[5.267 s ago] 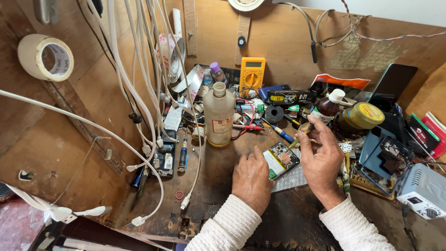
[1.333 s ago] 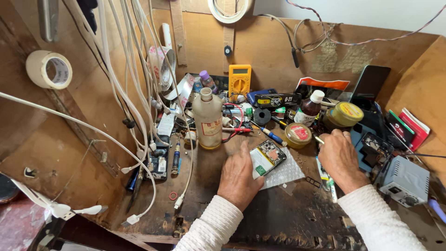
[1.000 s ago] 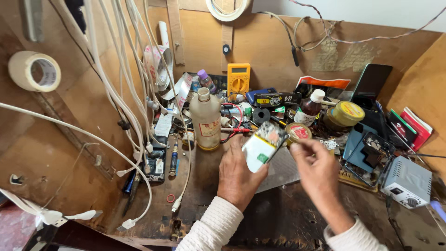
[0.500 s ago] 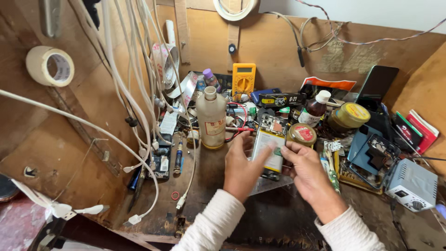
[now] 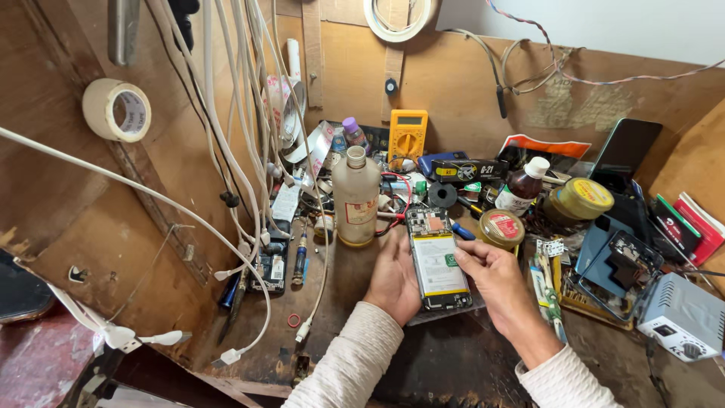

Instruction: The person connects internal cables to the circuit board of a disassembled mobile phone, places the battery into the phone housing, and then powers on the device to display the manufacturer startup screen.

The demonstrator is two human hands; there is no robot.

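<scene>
Crowded brown wooden table (image 5: 453, 370), bare strip only at near edge. White cables (image 5: 226, 151) hang along left wall, little free room there. Opened smartphone with white battery and exposed circuit board (image 5: 436, 261) held upright at table centre, between both hands. Left hand (image 5: 394, 278) grips its left edge from behind; right hand (image 5: 495, 276) pinches right edge with fingertips. Tall cloudy plastic bottle (image 5: 356, 198) just beyond, slightly left. Round yellow tin (image 5: 501, 227) near, right.

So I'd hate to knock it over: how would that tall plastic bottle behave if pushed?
The bottle is tall, narrow and uncapped, so it would probably tip easily. It looks nearly empty, so likely light. The left hand rests close beside it.
</scene>
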